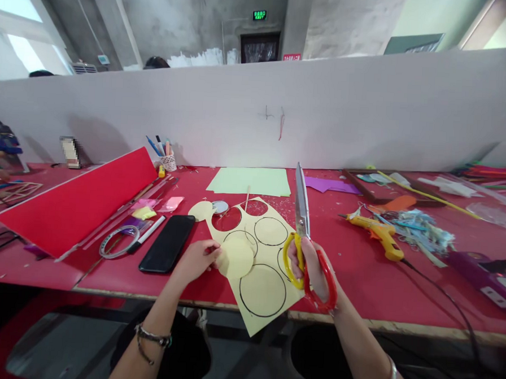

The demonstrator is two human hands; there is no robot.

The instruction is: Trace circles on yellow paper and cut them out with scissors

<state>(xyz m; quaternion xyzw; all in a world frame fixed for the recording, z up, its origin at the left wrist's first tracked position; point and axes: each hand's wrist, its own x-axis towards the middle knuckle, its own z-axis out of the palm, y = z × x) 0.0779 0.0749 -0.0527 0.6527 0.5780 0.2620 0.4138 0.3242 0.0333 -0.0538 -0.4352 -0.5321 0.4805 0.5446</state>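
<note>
my left grip point(196, 260) pinches a pale yellow paper disc point(236, 257) over a yellow sheet point(259, 303) marked with black circles, lying on the red bench point(359, 274). my right grip point(312, 266) holds red-and-yellow scissors point(302, 226), blades closed, pointing up.

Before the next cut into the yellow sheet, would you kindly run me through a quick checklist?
1. Scissors gripped in right hand: ok.
2. Blades shut, pointing up, away from fingers: ok.
3. Cut disc held by left hand: ok.
4. Yellow sheet flat on table: not ok, its near corner overhangs the edge.
5. Drawn circles left to cut: ok, several.
6. Phone apart from sheet: ok.
</note>
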